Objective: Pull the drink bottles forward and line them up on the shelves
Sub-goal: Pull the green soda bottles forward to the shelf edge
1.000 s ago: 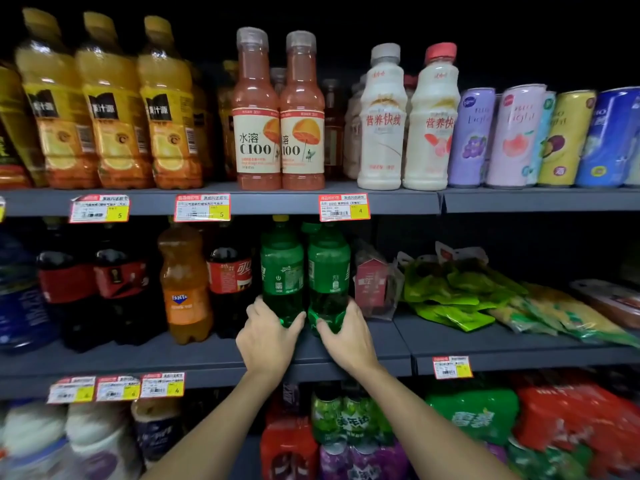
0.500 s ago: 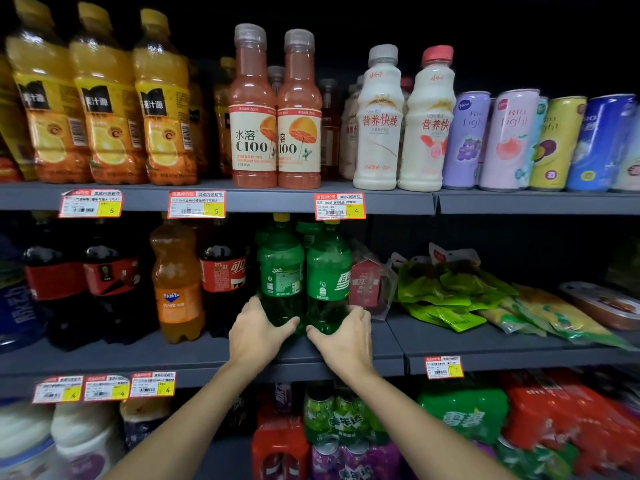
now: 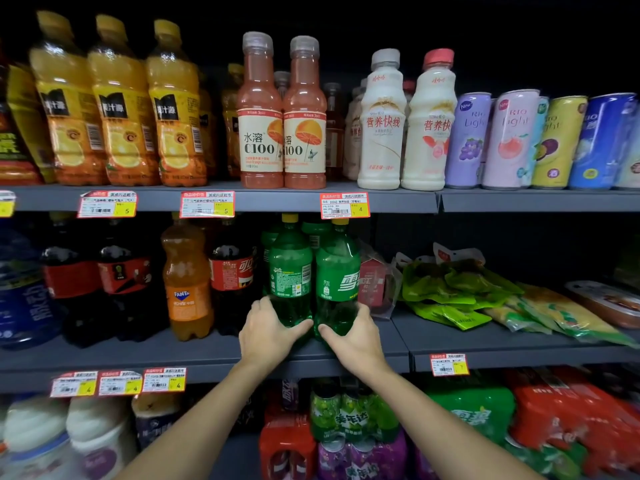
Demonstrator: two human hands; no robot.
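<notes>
Two green Sprite bottles stand side by side on the middle shelf (image 3: 194,355). My left hand (image 3: 268,332) grips the base of the left green bottle (image 3: 290,275). My right hand (image 3: 353,337) grips the base of the right green bottle (image 3: 337,271). More green bottles stand behind them, mostly hidden. To their left on the same shelf are a cola bottle (image 3: 232,275), an orange Fanta bottle (image 3: 187,282) and two dark cola bottles (image 3: 124,278).
The top shelf (image 3: 294,199) holds orange juice bottles (image 3: 121,105), pink C100 bottles (image 3: 259,116), white milk drinks (image 3: 382,123) and cans (image 3: 512,140). Green snack packets (image 3: 446,292) lie right of the Sprite. Packs of drinks fill the bottom shelf.
Both hands have drawn the two green bottles forward toward the shelf's front edge. The view has shifted slightly.
</notes>
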